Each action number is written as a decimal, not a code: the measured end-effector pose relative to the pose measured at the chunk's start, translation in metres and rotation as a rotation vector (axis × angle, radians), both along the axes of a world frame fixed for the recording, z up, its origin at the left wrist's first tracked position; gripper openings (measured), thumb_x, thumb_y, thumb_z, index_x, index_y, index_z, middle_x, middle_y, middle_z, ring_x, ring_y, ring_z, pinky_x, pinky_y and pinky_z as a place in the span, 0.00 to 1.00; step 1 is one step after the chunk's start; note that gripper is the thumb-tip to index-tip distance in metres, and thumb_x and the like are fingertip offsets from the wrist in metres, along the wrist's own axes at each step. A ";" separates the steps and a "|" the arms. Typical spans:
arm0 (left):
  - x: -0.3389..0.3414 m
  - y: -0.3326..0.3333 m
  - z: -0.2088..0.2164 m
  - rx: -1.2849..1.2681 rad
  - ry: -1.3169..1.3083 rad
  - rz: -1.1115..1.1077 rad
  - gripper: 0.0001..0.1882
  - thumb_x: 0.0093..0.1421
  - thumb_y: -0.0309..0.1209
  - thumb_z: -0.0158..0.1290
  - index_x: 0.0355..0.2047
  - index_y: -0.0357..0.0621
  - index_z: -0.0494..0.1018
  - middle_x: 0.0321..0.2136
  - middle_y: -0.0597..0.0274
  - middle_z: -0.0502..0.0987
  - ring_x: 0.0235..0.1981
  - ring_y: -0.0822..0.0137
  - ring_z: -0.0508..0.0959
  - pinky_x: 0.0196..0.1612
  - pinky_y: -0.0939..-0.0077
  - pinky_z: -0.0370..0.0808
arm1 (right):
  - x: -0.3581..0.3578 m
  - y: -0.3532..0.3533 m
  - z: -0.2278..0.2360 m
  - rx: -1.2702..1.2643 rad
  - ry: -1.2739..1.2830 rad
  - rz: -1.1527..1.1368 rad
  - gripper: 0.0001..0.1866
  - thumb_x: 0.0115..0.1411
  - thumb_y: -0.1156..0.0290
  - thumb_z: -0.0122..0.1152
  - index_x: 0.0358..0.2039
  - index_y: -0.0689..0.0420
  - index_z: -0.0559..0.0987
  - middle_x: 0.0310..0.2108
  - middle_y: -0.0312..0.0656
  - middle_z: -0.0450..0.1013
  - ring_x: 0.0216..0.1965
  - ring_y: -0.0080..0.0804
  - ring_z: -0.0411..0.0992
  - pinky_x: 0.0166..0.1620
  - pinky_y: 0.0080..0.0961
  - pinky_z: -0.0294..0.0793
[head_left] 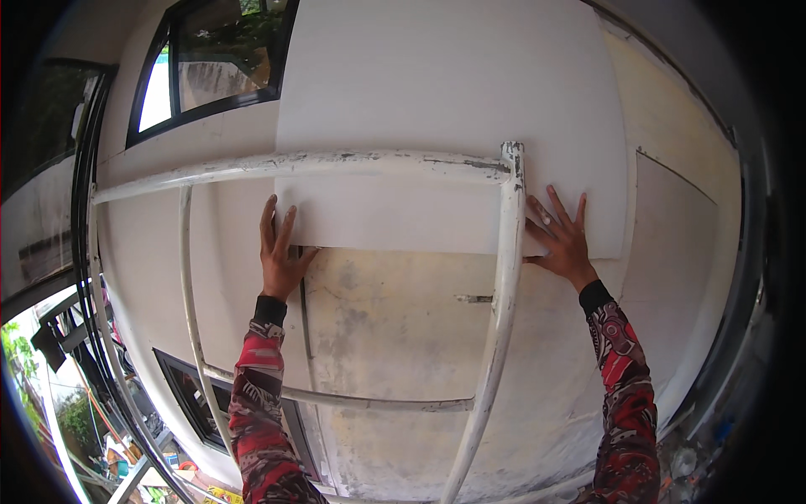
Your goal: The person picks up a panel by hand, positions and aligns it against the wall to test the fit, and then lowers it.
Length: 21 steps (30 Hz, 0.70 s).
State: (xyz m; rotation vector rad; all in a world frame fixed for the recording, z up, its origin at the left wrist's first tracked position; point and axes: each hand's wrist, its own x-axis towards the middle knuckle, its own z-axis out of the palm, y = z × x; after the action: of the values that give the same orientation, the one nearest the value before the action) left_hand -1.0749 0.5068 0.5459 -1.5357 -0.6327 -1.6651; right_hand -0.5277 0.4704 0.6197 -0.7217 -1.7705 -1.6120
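A large flat white board (445, 84) stands against the wall, its lower edge running straight across between my hands. At the board's lower left corner, my left hand (284, 256) points its fingers upward, with the thumb stretched along the bottom edge. My right hand (564, 239) rests with fingers spread against the lower right part of the board, its thumb by the bottom edge. Part of that hand's fingertips lies close behind a white metal scaffold post. Both hands are open, palms toward the wall. Patterned red and black sleeves cover my forearms.
A worn white scaffold frame (378, 161) crosses in front of me, with a lower bar (378, 402). Behind it is a stained, patchy wall (395, 328). A dark-framed window (222, 63) sits upper left, another window (189, 395) lower left. Clutter (126, 462) lies far below left.
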 end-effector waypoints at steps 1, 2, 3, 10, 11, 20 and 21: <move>0.000 0.000 0.001 0.003 -0.002 0.002 0.55 0.40 0.23 0.77 0.71 0.57 0.66 0.75 0.47 0.55 0.73 0.43 0.61 0.72 0.50 0.67 | 0.001 0.001 -0.002 0.003 -0.002 0.002 0.43 0.38 0.36 0.77 0.58 0.34 0.82 0.76 0.28 0.59 0.79 0.45 0.47 0.70 0.87 0.26; 0.000 0.001 0.003 0.005 0.012 -0.004 0.55 0.40 0.23 0.77 0.71 0.57 0.66 0.75 0.47 0.55 0.73 0.43 0.61 0.72 0.50 0.67 | 0.002 0.001 -0.003 0.028 -0.007 -0.029 0.41 0.39 0.36 0.76 0.57 0.34 0.82 0.75 0.27 0.60 0.79 0.45 0.47 0.69 0.87 0.27; 0.000 0.001 0.003 0.006 0.026 -0.009 0.56 0.40 0.23 0.77 0.71 0.58 0.66 0.74 0.47 0.55 0.74 0.43 0.60 0.72 0.50 0.67 | 0.003 0.001 -0.004 0.053 -0.013 -0.059 0.40 0.40 0.35 0.76 0.56 0.34 0.83 0.75 0.27 0.60 0.79 0.45 0.48 0.69 0.87 0.27; 0.002 0.005 0.019 0.022 0.054 0.063 0.50 0.43 0.24 0.75 0.69 0.51 0.69 0.73 0.47 0.59 0.74 0.43 0.60 0.72 0.51 0.67 | 0.004 0.001 0.004 0.019 0.001 -0.054 0.41 0.41 0.33 0.73 0.56 0.35 0.83 0.75 0.28 0.62 0.79 0.47 0.48 0.72 0.82 0.29; 0.000 0.007 0.026 -0.002 0.054 0.067 0.47 0.45 0.26 0.75 0.68 0.48 0.70 0.73 0.47 0.59 0.74 0.43 0.60 0.72 0.49 0.66 | 0.002 0.000 0.011 0.002 -0.009 -0.027 0.42 0.40 0.33 0.73 0.57 0.35 0.83 0.75 0.29 0.62 0.79 0.48 0.47 0.72 0.81 0.30; -0.009 0.005 0.039 0.019 0.020 0.130 0.41 0.47 0.31 0.75 0.64 0.46 0.75 0.70 0.48 0.67 0.72 0.44 0.64 0.74 0.50 0.61 | -0.005 -0.004 0.030 -0.074 -0.061 0.004 0.41 0.39 0.35 0.75 0.53 0.43 0.86 0.75 0.34 0.62 0.79 0.50 0.46 0.73 0.78 0.28; -0.009 0.005 0.037 0.026 0.031 0.081 0.41 0.47 0.32 0.75 0.64 0.47 0.76 0.70 0.48 0.67 0.72 0.45 0.64 0.74 0.50 0.61 | -0.005 -0.006 0.030 -0.110 -0.053 -0.017 0.41 0.38 0.36 0.77 0.53 0.44 0.86 0.75 0.34 0.62 0.79 0.50 0.45 0.73 0.78 0.28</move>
State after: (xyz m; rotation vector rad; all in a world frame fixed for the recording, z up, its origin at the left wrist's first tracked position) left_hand -1.0836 0.5121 0.5829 -1.4950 -0.6457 -1.5798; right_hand -0.5325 0.4648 0.6499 -0.7522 -1.9082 -1.5674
